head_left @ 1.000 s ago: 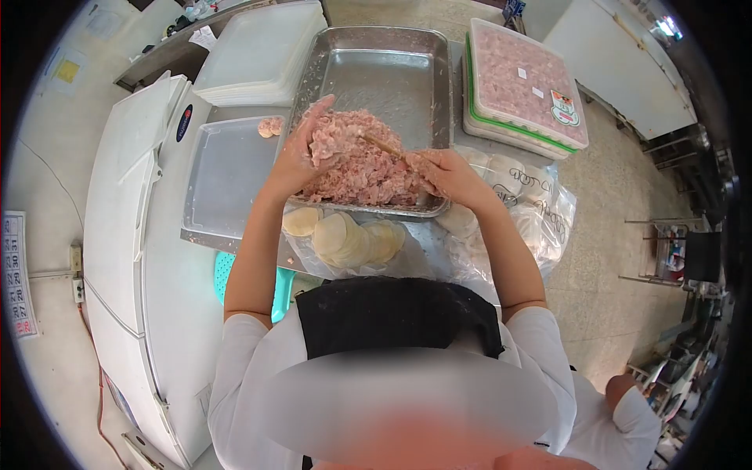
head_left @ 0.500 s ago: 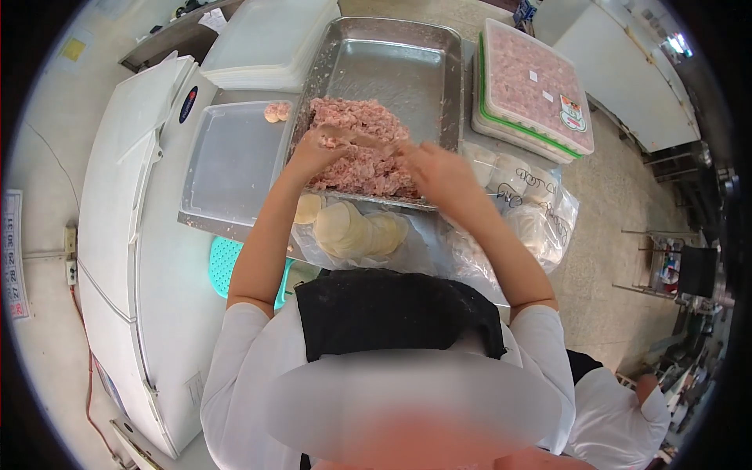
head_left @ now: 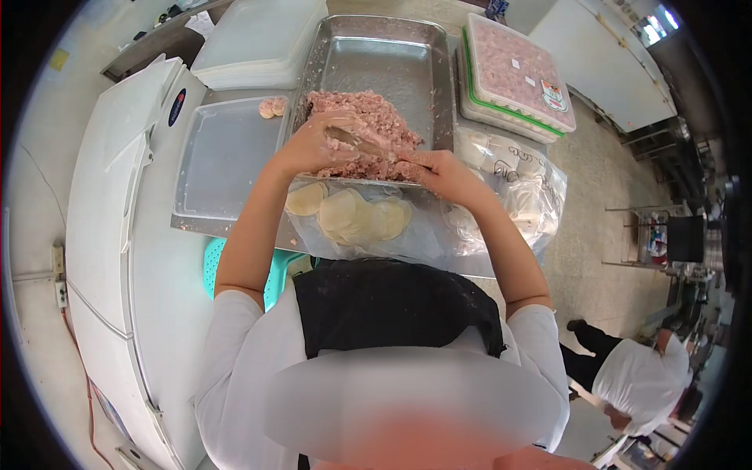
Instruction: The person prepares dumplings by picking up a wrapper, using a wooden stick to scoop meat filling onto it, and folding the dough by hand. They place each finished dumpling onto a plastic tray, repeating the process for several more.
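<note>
A heap of pink minced meat (head_left: 368,110) fills the near left part of a deep metal tray (head_left: 384,27). My left hand (head_left: 317,141) is curled over the heap, with a lump of minced meat in its palm; whether a wrapper lies under it is hidden. My right hand (head_left: 446,174) is closed at the tray's near edge, pinching the end of what looks like a thin flat spatula (head_left: 370,145), which points toward my left palm. Just below the tray, round pale dough wrappers (head_left: 352,217) lie overlapping on a plastic sheet. Small meat-topped pieces (head_left: 272,107) sit in a shallow plastic tray (head_left: 227,164).
Stacked white lids or trays (head_left: 254,47) stand at the back left. Plastic boxes of meat (head_left: 517,70) are stacked at the right, with bagged wrappers (head_left: 521,188) in front. A white freezer (head_left: 117,227) flanks the table; another person (head_left: 638,380) is behind at right.
My left hand has turned and shifted slightly right, showing the meat in its palm. My right hand has come a little lower. The other person has moved farther into view.
</note>
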`<action>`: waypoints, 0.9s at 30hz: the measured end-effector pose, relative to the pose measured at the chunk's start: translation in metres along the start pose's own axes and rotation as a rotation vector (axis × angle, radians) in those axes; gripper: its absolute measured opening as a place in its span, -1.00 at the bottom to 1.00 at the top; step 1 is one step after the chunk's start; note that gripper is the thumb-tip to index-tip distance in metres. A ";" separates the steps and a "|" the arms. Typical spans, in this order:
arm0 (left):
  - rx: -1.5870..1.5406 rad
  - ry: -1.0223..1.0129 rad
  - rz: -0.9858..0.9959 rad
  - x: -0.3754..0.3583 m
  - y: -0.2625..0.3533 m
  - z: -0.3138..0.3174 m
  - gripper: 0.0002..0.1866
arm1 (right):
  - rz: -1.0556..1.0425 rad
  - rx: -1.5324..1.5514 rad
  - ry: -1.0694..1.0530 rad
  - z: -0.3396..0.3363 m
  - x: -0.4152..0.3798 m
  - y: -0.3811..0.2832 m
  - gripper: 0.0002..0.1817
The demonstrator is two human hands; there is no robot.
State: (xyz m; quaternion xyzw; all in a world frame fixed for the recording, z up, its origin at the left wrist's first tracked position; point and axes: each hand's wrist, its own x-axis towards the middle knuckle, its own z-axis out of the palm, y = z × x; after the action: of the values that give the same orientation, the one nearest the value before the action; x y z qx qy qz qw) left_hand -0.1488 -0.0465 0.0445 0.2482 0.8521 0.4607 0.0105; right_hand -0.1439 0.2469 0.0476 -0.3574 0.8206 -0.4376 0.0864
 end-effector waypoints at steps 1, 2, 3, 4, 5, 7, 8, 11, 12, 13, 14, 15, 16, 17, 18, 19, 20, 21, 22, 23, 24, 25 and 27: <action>-0.004 -0.003 0.010 0.004 -0.004 -0.001 -0.51 | 0.019 0.013 -0.031 0.002 0.004 -0.006 -0.73; 0.059 -0.037 -0.022 0.009 -0.008 -0.001 -0.53 | 0.024 0.006 -0.025 0.000 0.005 -0.015 -0.73; 0.122 -0.072 -0.055 0.012 -0.010 -0.001 -0.55 | 0.160 -0.296 0.021 -0.005 0.004 -0.026 -0.72; 0.121 -0.073 -0.045 0.012 -0.010 0.000 -0.55 | 0.295 -0.598 0.068 -0.007 0.006 -0.038 -0.72; -0.013 -0.018 -0.158 0.011 -0.009 0.001 -0.56 | 0.298 -0.606 0.073 0.003 0.005 -0.046 -0.72; -0.153 0.030 -0.263 0.011 -0.024 -0.001 -0.57 | 0.086 -0.562 0.256 0.036 0.001 -0.052 -0.72; -0.206 -0.108 -0.270 0.015 -0.044 -0.001 -0.51 | 0.158 -0.579 0.315 0.060 0.002 -0.018 -0.70; -0.206 -0.193 -0.205 0.001 -0.039 -0.012 -0.38 | 0.517 -0.735 0.105 0.052 -0.006 0.004 -0.67; -0.150 -0.112 -0.138 -0.001 -0.031 -0.021 -0.32 | 0.579 -0.742 0.110 0.048 -0.011 -0.003 -0.69; -0.156 -0.134 -0.134 -0.002 -0.030 -0.027 -0.32 | 0.601 -0.737 0.115 0.044 -0.013 -0.019 -0.69; -0.101 -0.097 0.032 0.000 -0.029 -0.032 -0.29 | 0.607 -0.652 0.188 0.039 -0.015 -0.036 -0.70; -0.046 -0.054 0.206 0.004 -0.029 -0.037 -0.25 | 0.604 -0.573 0.268 0.032 -0.014 -0.054 -0.70; -0.053 -0.066 0.221 0.004 -0.029 -0.042 -0.25 | 0.609 -0.377 0.322 0.029 -0.010 -0.076 -0.67; -0.011 -0.103 0.198 0.003 -0.031 -0.047 -0.29 | 0.618 -0.384 0.334 0.035 -0.010 -0.083 -0.67; 0.032 -0.138 0.173 0.001 -0.032 -0.051 -0.32 | 0.474 -0.243 0.358 0.042 -0.009 -0.090 -0.68; 0.028 -0.142 0.180 0.003 -0.028 -0.057 -0.32 | 0.326 -0.103 0.375 0.049 -0.006 -0.095 -0.69; -0.038 -0.263 0.115 0.004 -0.020 -0.063 -0.35 | 0.188 -0.121 0.352 0.063 0.003 -0.091 -0.70; -0.102 -0.385 0.049 0.004 -0.017 -0.067 -0.39 | 0.192 -0.124 0.353 0.071 0.008 -0.092 -0.70; -0.104 -0.392 0.053 0.003 -0.020 -0.069 -0.39 | 0.290 -0.072 0.296 0.077 0.014 -0.098 -0.72; -0.017 -0.374 0.101 0.003 -0.022 -0.069 -0.42 | 0.385 -0.023 0.239 0.079 0.017 -0.103 -0.73; 0.071 -0.352 0.150 0.005 -0.026 -0.069 -0.45 | 0.387 -0.027 0.244 0.077 0.018 -0.112 -0.73; 0.071 -0.353 0.158 0.005 -0.039 -0.064 -0.45 | 0.444 -0.240 0.264 0.072 0.019 -0.124 -0.73; 0.086 -0.171 0.078 0.009 -0.071 -0.050 -0.40 | 0.549 -0.664 0.301 0.068 0.019 -0.143 -0.73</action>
State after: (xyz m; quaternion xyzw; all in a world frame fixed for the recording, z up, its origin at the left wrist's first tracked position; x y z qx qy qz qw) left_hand -0.1981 -0.1137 0.0191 0.3201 0.8567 0.4007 0.0546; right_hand -0.0542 0.1383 0.1213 -0.0677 0.9842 -0.1586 -0.0403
